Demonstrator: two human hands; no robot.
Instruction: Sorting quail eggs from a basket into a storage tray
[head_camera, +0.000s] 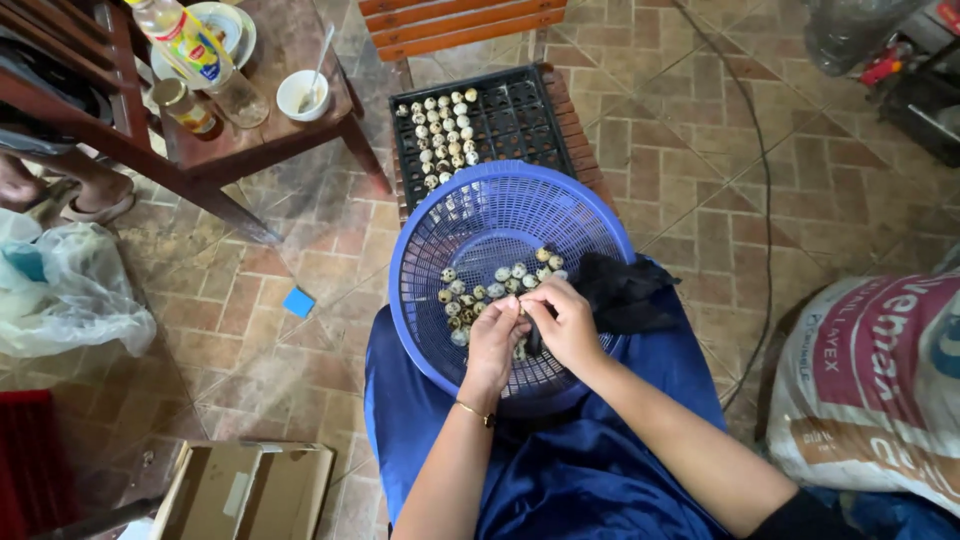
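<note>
Both forearms reach forward from the lap, wrists bent down into the blue basket (420, 250). The left hand (495, 340) and right hand (562, 322) meet fingertip to fingertip, both pinched shut; what they pinch is too small to tell. Speckled eggs (480, 285) lie in the basket just beyond the hands, some touching the fingers. A black cloth (625, 290) drapes the rim just right of the right hand. Ahead of the hands a black tray (520, 115) holds more eggs. The basket wall rings the hands closely; tiled floor (690, 190) lies open on both sides.
</note>
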